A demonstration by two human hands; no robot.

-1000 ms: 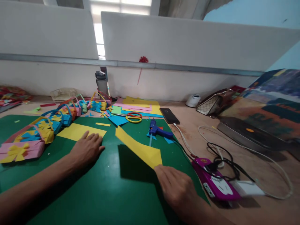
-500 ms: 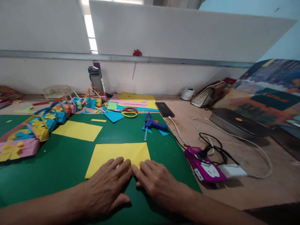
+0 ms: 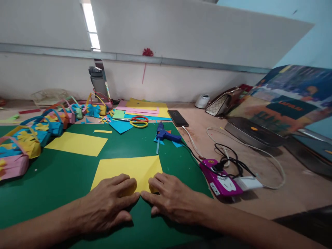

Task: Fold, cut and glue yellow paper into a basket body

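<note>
Paper point(image 3: 121, 166), yellow and turned a little askew, lies on the green mat point(image 3: 57, 193) right in front of the worker, with 2 hands along its near edge. Work in hand, as I judge it, is setting or pressing a fold: a slanting crease seems to run from the far right corner down toward the fingertips. That calls for holding the sheet steady and putting firm, even pressure along the line, so that it does not skew.

Left hand point(image 3: 111, 199) lies low over the near side, index finger stretched along the edge, the next fingers bent with their tips on the yellow. Its thumb stands well away from the index, pinching nothing. Right hand point(image 3: 172, 199) mirrors it from the other side: index tip at the edge, other fingers curled onto the paper, thumb lower down and off the sheet. The 2 index tips sit just beside each other; I cannot tell whether they touch.

Beyond, a second sheet point(image 3: 77, 144) lies flat near the baskets point(image 3: 55, 127). Glue gun point(image 3: 164, 134) rests past the far right corner, and scissors point(image 3: 131, 120) lie farther back.
</note>
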